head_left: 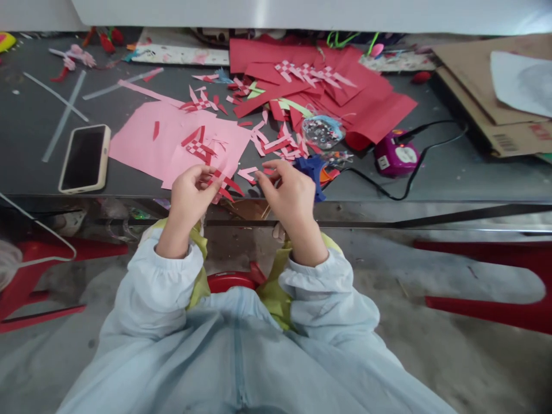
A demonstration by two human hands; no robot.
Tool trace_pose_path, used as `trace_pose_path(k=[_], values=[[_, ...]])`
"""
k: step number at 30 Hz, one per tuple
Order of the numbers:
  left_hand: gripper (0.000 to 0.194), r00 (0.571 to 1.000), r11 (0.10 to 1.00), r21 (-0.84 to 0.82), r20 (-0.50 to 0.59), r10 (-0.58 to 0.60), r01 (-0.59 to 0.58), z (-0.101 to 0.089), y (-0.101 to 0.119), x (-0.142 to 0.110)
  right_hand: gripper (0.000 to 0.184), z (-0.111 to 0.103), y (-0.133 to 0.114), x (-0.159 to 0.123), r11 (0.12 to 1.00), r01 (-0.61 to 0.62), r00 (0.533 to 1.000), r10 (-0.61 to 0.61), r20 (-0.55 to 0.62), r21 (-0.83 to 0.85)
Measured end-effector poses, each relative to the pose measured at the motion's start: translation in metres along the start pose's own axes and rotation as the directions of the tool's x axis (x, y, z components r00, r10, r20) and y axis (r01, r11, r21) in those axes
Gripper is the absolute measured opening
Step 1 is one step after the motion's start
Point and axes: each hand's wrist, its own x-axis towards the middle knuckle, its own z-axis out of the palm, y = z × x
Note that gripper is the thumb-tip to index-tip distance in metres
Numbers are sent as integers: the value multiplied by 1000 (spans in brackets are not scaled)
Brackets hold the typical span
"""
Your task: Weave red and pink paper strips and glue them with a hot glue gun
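My left hand [195, 188] is closed, its thumb and fingers pinching red and pink paper strips [230, 183] that stick out to the right over the table's front edge. Opposite it, my right hand [290, 188] is half curled, with a small gap between thumb and forefinger and nothing visible between them. A woven red-and-pink checkered paper piece [197, 147] lies on pink paper sheets [144, 138] just beyond my left hand. Beside my right hand are blue-handled scissors [314, 171], partly covered, and a folded pink paper scrap [248, 174].
Red paper sheets [379, 109] bear several finished woven pieces [308, 73]. Paper scraps [284, 141] surround a bag of beads [323, 131]. A phone [85, 158] lies left; a purple device [395, 154] with a black cord and cardboard boxes [466, 86] stand right. Red stools [495, 247] flank me.
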Motion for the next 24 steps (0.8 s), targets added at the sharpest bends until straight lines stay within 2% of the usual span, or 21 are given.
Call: trace_pose_path(k=[2, 5, 8, 11, 16, 24], values=[[22, 1000, 998, -54, 9, -30, 31, 1, 5, 0, 23, -19, 8, -4, 999, -28, 997, 25, -68, -44], [20, 1000, 996, -85, -10, -27, 26, 4, 12, 2, 19, -46, 24, -9, 962, -198, 972, 168, -165, -189], [19, 1000, 995, -100, -10, -8, 7, 7, 15, 4, 16, -61, 38, -11, 896, -311, 949, 272, -160, -318], [20, 1000, 992, -125, 19, -3, 5, 10, 14, 5, 25, -59, 42, -10, 859, -329, 944, 306, -121, -393], [23, 999, 994, -110, 12, 31, -29, 9, 10, 6, 40, -47, 29, -3, 832, -324, 940, 338, -51, -450], [23, 996, 994, -76, -31, 82, -84, 3, 4, 9, 46, -45, 15, 9, 753, -439, 866, 501, -6, -490]])
